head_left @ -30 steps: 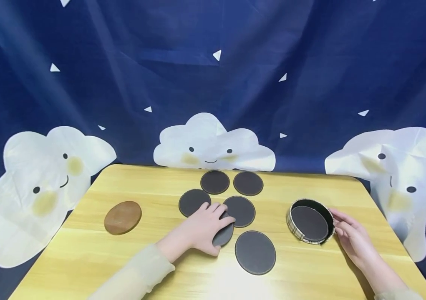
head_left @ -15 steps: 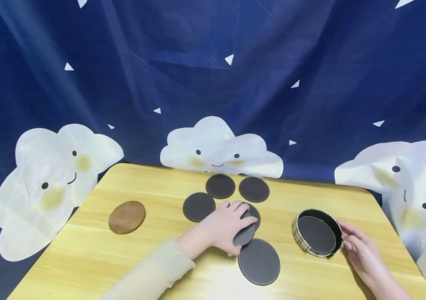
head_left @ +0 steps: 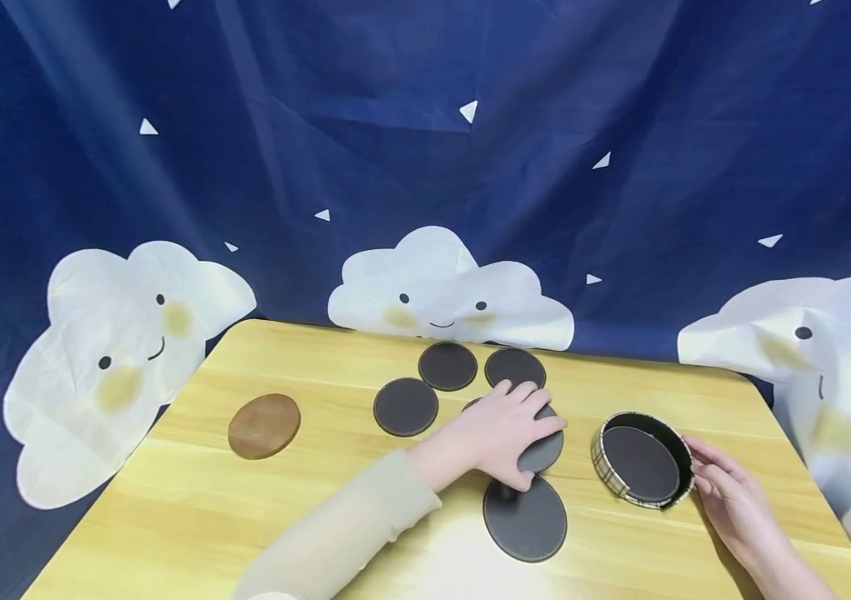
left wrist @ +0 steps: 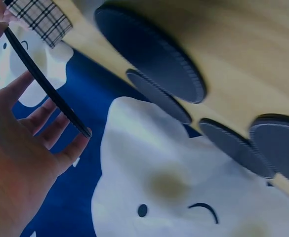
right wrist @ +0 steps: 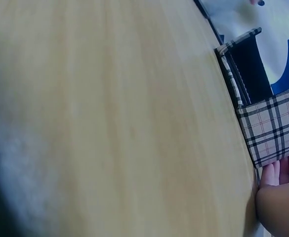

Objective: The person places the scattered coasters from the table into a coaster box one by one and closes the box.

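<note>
My left hand (head_left: 528,446) pinches a dark round coaster (head_left: 545,452) between thumb and fingers, just above the table and a little left of the plaid round holder (head_left: 608,469). In the left wrist view the held coaster (left wrist: 45,85) shows edge-on across the fingers (left wrist: 60,127), with the plaid holder (left wrist: 38,17) beyond it. One dark coaster (head_left: 641,463) lies inside the holder. My right hand (head_left: 706,471) rests on the table with straight fingers (right wrist: 278,173) against the holder's (right wrist: 270,127) right wall.
Several more dark coasters lie on the wooden table (head_left: 170,500): one near me (head_left: 525,518), one left (head_left: 406,407), two at the back (head_left: 448,366) (head_left: 515,367). A brown wooden disc (head_left: 263,426) sits far left. A blue cloth with cloud faces hangs behind.
My left hand has carried the coaster rightward, from the middle of the coaster group to just left of the holder. The right hand has stayed against the holder.
</note>
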`<state>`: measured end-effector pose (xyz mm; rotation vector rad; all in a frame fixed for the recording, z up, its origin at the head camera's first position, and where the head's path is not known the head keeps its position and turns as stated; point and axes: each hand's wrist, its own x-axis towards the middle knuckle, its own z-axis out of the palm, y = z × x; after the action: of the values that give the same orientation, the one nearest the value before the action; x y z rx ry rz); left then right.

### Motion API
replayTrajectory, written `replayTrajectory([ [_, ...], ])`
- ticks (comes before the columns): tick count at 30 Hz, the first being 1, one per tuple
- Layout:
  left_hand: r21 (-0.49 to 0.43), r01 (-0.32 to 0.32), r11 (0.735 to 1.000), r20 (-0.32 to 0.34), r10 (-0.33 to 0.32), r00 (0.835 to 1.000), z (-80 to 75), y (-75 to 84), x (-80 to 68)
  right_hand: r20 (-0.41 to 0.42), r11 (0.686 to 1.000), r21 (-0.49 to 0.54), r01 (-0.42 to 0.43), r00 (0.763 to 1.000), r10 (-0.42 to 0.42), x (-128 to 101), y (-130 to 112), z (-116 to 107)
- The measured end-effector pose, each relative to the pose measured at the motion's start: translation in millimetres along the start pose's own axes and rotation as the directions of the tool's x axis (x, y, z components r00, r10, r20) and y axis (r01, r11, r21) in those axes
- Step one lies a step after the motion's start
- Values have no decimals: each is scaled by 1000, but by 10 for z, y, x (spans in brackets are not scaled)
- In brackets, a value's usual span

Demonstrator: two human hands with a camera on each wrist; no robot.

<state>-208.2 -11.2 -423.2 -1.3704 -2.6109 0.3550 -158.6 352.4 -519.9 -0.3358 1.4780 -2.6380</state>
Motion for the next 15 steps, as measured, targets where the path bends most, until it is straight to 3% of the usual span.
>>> replayTrajectory([
  [7,6,-29,1000,-5,29,1000,-173,95,365,2,1000,18,-7,1000,7,-22,-16,-41],
  [15,19,-33,999,22,33,999,-277,373,795,9,999,43,6,1000,-6,-9,-33,-35],
])
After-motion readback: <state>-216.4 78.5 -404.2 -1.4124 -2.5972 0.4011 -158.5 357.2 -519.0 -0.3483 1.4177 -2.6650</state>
